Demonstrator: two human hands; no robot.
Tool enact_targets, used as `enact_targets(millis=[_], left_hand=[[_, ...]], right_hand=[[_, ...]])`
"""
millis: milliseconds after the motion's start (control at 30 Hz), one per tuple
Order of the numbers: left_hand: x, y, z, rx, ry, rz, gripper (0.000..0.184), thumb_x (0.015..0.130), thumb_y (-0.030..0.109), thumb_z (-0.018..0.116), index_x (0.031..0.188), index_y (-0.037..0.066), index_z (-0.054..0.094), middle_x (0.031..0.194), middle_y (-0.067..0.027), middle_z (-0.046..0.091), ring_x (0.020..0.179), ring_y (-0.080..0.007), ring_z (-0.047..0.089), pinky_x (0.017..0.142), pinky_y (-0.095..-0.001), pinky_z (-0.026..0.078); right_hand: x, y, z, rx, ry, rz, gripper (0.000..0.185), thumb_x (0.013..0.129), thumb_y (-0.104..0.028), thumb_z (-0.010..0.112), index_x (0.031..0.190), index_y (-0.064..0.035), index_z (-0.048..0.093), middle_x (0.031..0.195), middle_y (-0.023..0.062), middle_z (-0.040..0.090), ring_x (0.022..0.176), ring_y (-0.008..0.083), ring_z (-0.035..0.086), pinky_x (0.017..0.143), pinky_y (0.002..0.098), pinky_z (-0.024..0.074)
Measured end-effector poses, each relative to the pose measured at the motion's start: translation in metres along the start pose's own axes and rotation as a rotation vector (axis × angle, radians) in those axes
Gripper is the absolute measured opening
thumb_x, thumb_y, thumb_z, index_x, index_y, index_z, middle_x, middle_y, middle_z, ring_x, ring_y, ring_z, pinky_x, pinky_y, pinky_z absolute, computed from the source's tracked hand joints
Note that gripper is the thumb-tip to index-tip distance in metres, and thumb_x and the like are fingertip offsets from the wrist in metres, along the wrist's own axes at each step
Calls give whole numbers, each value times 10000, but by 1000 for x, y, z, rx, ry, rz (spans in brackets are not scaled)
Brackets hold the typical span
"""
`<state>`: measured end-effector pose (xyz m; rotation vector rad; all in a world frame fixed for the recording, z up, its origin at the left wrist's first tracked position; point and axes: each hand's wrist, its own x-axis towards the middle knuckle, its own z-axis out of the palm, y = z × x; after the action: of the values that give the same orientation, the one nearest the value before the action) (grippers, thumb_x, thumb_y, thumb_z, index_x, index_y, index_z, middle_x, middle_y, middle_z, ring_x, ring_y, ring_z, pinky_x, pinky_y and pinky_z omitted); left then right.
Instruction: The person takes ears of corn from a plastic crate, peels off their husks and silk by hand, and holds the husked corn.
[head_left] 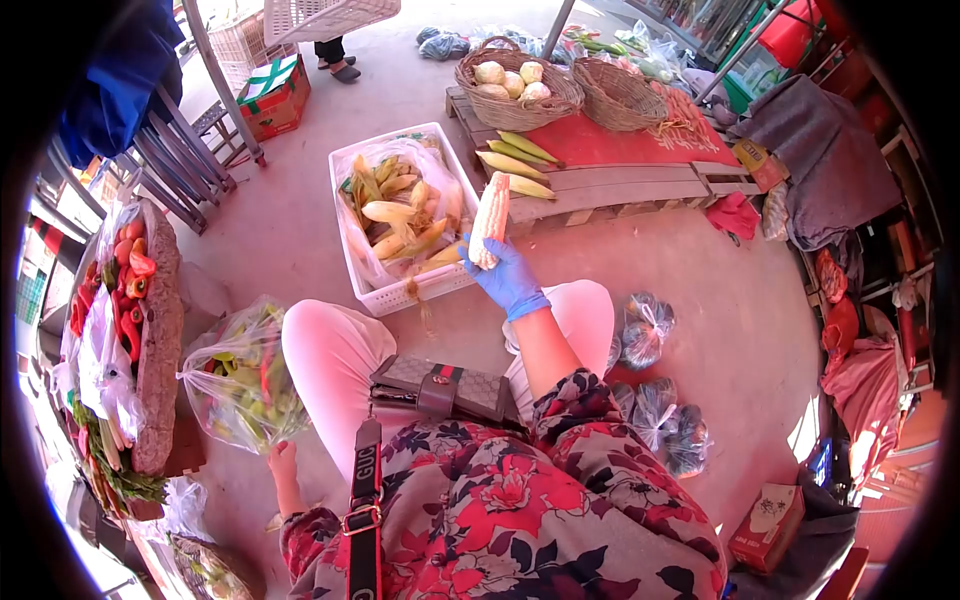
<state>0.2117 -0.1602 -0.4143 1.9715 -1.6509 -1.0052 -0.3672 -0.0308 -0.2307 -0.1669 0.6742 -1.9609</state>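
Observation:
My right hand (508, 283), in a blue glove, is closed around the lower end of a husked corn cob (491, 215). The pale cob points upward, near the right side of a white plastic crate (342, 215). Inside that crate, a clear liner holds corn husks (390, 211) and silk. Low on the left, my bare left hand (283, 462) hangs with its fingers curled and no object visible in it. It is close to a clear bag of green and red peppers (245, 380). Several ears of corn in green husk (515, 167) lie on the low wooden platform.
A wicker basket of pale round vegetables (518, 95) and another wicker basket (620, 95) stand on the platform (600, 190). Tied plastic bags (645, 328) sit right of my knees. Red peppers (130, 285) fill a stand at left. A person's feet (340, 68) show behind the crate.

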Motion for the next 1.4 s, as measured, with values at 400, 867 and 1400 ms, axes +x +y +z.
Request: enact_targets(millis=[400,867,1400], left_hand=[[7,5,3,-32,-15,65,387,726,275,648,961,-30,606,927,-146,603,880,-212,538,785,-313,415],[-4,83,1,-106,14,139,333,741,265,654,959,17,612,908,-110,560,839,-207,502,769,-306,403],[-20,141,2,-98,33,241,312,731,302,660,910,49,623,994,-167,568,1033,-289,493,901,-357,378]], right_hand=[[5,10,-9,-12,-63,39,493,801,-139,591,1246,-86,384,1165,141,490,1004,289,527,784,356,480],[6,16,-27,139,-22,143,528,808,-95,573,1282,-103,340,1171,153,463,990,311,530,785,363,478],[2,15,-29,72,-80,159,506,849,-139,536,1302,-79,318,1226,164,449,1055,314,503,800,366,468]])
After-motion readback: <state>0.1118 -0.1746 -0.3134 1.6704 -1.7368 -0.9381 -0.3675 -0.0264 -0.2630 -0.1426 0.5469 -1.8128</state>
